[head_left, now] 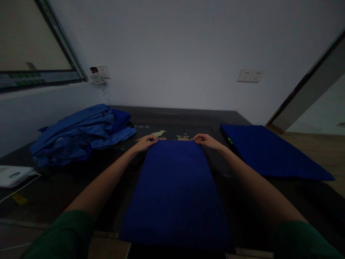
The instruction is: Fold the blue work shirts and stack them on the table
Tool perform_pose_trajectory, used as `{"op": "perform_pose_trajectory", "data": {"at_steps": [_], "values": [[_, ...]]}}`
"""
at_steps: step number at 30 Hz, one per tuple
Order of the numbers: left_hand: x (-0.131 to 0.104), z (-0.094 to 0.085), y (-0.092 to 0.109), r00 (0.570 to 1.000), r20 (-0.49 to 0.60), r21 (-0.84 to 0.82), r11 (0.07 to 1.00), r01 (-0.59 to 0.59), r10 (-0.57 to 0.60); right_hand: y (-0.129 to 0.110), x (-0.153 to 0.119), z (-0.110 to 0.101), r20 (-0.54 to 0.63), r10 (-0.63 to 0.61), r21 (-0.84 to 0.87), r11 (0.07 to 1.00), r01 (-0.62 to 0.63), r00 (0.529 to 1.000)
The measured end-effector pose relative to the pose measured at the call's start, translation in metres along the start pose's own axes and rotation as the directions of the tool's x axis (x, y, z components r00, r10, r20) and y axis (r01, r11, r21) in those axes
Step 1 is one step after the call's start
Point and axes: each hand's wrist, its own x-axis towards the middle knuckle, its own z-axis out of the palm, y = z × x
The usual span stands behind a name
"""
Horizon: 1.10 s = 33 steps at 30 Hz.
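Note:
A dark blue cloth (175, 187) lies flat and folded into a long rectangle on the dark table (178, 117), reaching from the near edge toward the middle. My left hand (145, 142) pinches its far left corner. My right hand (206, 141) pinches its far right corner. Both arms stretch forward along the cloth's sides, with green sleeves at the near edge.
A heap of crumpled lighter blue cloths (83, 131) sits at the left. A flat folded blue cloth (266, 151) lies at the right. A white device (12, 175) with a cable rests at the far left. Wall sockets (250, 75) are on the wall behind.

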Motion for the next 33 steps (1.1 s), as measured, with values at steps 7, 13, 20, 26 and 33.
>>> {"op": "perform_pose_trajectory", "data": {"at_steps": [7, 13, 20, 26, 33], "values": [[0.004, -0.004, -0.009, 0.999, 0.001, 0.221, 0.975, -0.04, 0.041, -0.018, -0.004, -0.003, -0.007, -0.135, -0.297, 0.947, 0.127, 0.991], [0.002, 0.003, -0.008, 0.999, -0.021, 0.316, 0.948, -0.04, 0.049, -0.041, 0.0, -0.006, 0.001, -0.117, -0.632, 0.77, 0.091, 0.993], [-0.003, 0.008, -0.008, 0.994, -0.042, 0.478, 0.876, -0.066, 0.098, -0.019, -0.005, 0.022, 0.052, -0.018, -0.812, 0.582, 0.052, 0.999], [-0.011, 0.003, 0.016, 0.993, -0.092, 0.566, 0.825, -0.007, 0.071, -0.027, -0.015, 0.03, -0.099, -0.007, -0.811, 0.58, -0.077, 0.995], [-0.038, 0.049, 0.06, 1.0, 0.018, 0.488, 0.872, -0.018, 0.011, -0.064, -0.028, 0.09, -0.257, 0.085, -0.626, 0.744, -0.233, 0.963]]}}
